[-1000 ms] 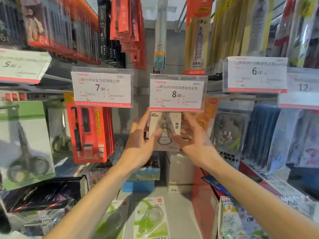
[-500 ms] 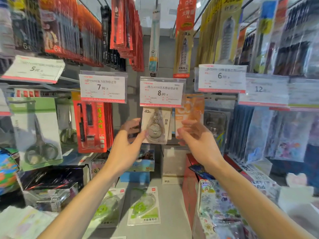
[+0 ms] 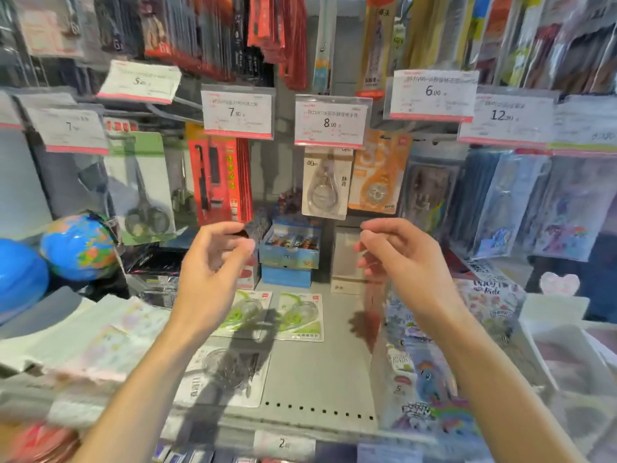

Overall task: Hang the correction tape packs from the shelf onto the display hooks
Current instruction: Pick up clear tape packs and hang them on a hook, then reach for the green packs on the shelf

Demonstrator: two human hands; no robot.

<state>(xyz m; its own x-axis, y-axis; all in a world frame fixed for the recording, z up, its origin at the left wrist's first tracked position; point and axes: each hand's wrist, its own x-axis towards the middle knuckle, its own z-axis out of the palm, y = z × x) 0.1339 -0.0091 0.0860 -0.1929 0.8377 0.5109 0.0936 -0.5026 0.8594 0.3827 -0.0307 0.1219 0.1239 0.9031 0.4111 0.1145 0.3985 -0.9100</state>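
A beige correction tape pack (image 3: pixel 325 182) marked 40m hangs on a hook under the 8.00 price tag (image 3: pixel 330 121). An orange tape pack (image 3: pixel 379 177) hangs just right of it. On the grey shelf (image 3: pixel 320 372) lie two green tape packs (image 3: pixel 300 317) (image 3: pixel 242 315) side by side and a grey one (image 3: pixel 227 375) nearer to me. My left hand (image 3: pixel 213 265) and my right hand (image 3: pixel 397 259) hover below the hanging pack, fingers loosely curled, both holding nothing.
Red packs (image 3: pixel 220 175) hang under the 7.90 tag, scissors packs (image 3: pixel 143 188) further left. A globe (image 3: pixel 78 245) stands at left. Blue boxes (image 3: pixel 290 252) and a white box (image 3: pixel 347 259) sit at the shelf's back. Sticker packs (image 3: pixel 424 362) stand at right.
Both hands have let go of the beige pack and dropped back towards me; the pack now hangs free on its hook. The view has tilted down onto the shelf.
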